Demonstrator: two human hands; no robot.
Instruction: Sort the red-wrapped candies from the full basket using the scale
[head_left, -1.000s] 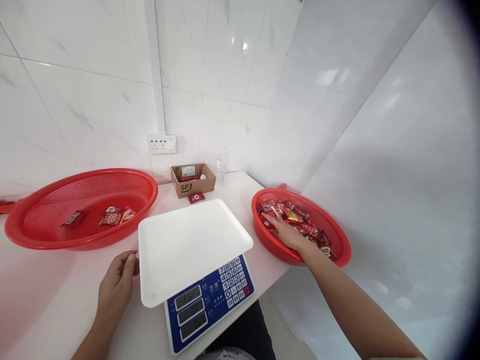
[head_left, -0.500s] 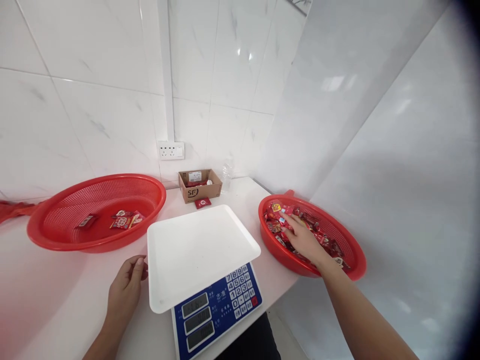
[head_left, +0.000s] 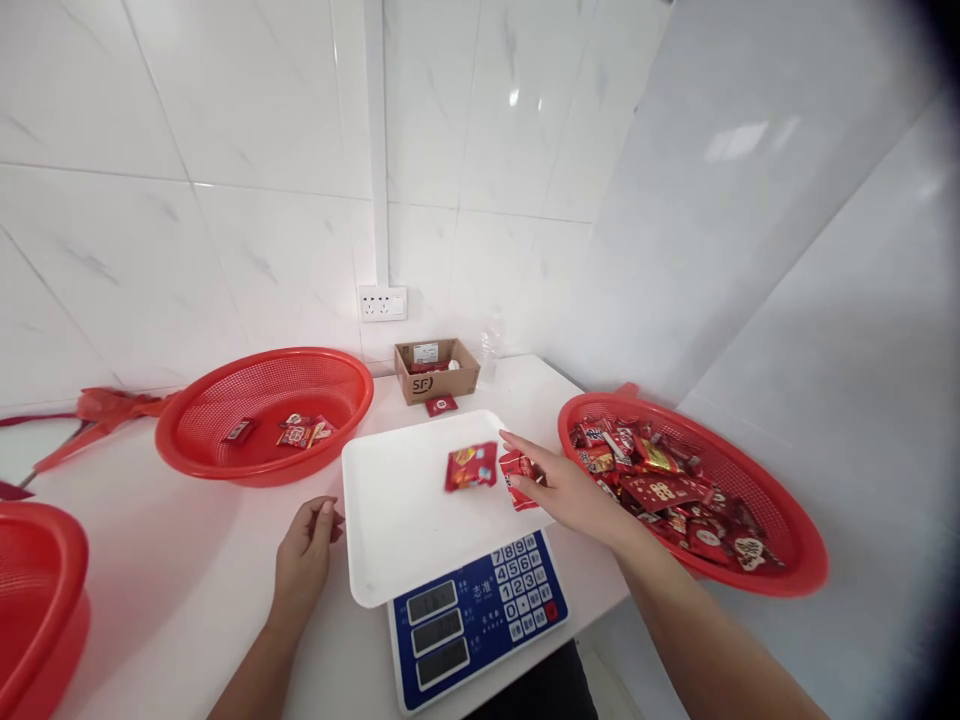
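The cardboard box (head_left: pixel 436 368) reads "SF"; the scale keypad (head_left: pixel 520 586) shows digits, seemingly 0–9.

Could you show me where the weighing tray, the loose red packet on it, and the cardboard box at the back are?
weighing tray (head_left: pixel 405 520): head view, bare white surface left of centre.
red packet (head_left: pixel 471 467): head view, middle of the wrapper.
cardboard box (head_left: pixel 436 371): head view, front wall by the printed logo.

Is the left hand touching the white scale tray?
Apart. The head view shows a strip of bare counter between the left hand and the near edge of the tray; the hand rests curled on the counter beside it.
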